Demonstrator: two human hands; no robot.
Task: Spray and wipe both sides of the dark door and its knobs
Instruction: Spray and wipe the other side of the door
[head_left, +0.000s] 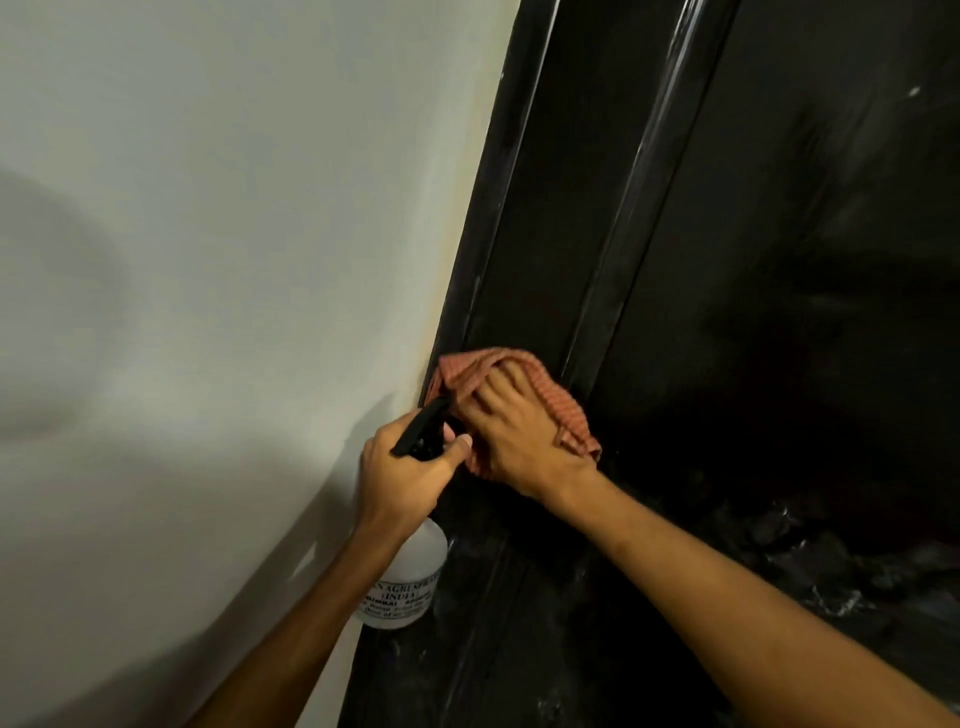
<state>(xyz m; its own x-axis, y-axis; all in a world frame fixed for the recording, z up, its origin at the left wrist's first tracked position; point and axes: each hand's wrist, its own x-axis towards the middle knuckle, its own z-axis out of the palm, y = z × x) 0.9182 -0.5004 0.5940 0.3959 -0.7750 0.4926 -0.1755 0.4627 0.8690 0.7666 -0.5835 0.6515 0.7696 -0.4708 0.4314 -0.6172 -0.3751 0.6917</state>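
Observation:
The dark glossy door and its dark frame fill the right half of the view. My right hand presses a crumpled orange-red cloth flat against the frame moulding near the wall edge. My left hand grips the neck of a clear spray bottle with a black trigger head, held just left of the cloth, almost touching my right hand. No knob is in view.
A plain white wall covers the left half and meets the frame along a slanted edge. Below the hands lies a dark speckled floor.

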